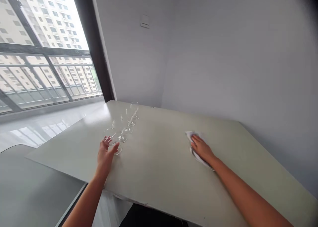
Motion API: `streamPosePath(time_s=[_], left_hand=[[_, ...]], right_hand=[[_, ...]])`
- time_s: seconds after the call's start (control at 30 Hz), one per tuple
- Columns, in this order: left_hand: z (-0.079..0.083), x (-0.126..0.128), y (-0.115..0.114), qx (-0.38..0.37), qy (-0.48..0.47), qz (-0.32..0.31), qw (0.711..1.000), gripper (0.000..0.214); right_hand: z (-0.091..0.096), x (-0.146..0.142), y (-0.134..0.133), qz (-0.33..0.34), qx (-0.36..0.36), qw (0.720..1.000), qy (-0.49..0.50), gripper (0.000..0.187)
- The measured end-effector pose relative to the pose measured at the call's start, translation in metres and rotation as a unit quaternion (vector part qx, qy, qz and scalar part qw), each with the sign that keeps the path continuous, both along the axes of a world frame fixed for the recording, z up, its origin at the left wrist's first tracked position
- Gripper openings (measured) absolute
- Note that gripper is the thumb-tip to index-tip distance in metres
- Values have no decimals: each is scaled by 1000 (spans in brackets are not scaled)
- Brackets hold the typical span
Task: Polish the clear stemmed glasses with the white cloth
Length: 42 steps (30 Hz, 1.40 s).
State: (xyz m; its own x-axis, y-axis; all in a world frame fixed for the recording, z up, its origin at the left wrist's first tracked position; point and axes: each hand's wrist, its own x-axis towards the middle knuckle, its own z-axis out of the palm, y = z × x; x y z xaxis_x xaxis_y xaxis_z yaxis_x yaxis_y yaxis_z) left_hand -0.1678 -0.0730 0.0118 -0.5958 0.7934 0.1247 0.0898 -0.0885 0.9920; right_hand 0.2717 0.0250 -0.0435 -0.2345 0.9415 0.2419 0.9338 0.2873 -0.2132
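Observation:
A row of several clear stemmed glasses [123, 126] stands on a pale grey-green table [161, 160], running from near to far on its left part. My left hand [105, 152] reaches to the nearest glass [112, 139], fingers apart and curved around its stem and bowl, touching or almost touching it. My right hand [202, 149] lies flat, palm down, on a white cloth [195, 144] spread on the table's right part.
White walls meet in a corner behind the table, with a light switch [144, 21] high up. A big window with a dark frame [93, 45] fills the left. A second grey surface [29, 187] sits lower left, beside the table's near edge.

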Motion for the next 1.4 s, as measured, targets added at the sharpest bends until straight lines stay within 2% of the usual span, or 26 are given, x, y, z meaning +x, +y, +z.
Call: streamPosePath(time_s=[0.1,0.23,0.3,0.4,0.5,0.63,0.7,0.8,0.9,1.0,1.1,1.17,1.27,1.4], left_hand=[[-2,-4,8,-18,-18,-27,999,55],[-3,-6,10,-48,-20,-39,998,51],[-3,-6,10,-66,-19,-50,996,51],[-3,-5,9,-87,-20,-62,994,53],[-3,-5,4,-113,7,-44,993,53],[1,3,-5,-129,62,-29,989,49],[8,14,-9,-116,59,-42,991,46],[25,43,-8,-86,38,-107,990,42],[39,78,6,-97,66,-227,967,34],[41,110,33,-139,146,-329,923,30],[37,136,65,-177,204,-386,882,31],[35,149,83,-183,219,-408,867,32],[36,163,102,-153,214,-419,869,30],[34,171,111,-92,164,-398,898,32]], right_hand=[[6,-49,1,74,10,997,36,43],[17,-74,-15,127,66,982,120,43],[21,-73,-21,106,121,972,172,35],[24,-67,-23,28,177,962,206,27],[22,-63,-22,-27,170,973,155,24],[22,-63,-22,-46,130,989,57,22],[24,-64,-24,-11,114,993,28,23],[27,-62,-27,111,84,990,8,26],[30,-59,-32,223,74,972,7,30],[33,-53,-37,294,78,953,0,33],[36,-49,-43,330,97,939,-19,33],[39,-49,-51,322,108,940,-13,31],[45,-60,-69,274,84,957,38,30],[44,-86,-87,242,16,969,54,44]])
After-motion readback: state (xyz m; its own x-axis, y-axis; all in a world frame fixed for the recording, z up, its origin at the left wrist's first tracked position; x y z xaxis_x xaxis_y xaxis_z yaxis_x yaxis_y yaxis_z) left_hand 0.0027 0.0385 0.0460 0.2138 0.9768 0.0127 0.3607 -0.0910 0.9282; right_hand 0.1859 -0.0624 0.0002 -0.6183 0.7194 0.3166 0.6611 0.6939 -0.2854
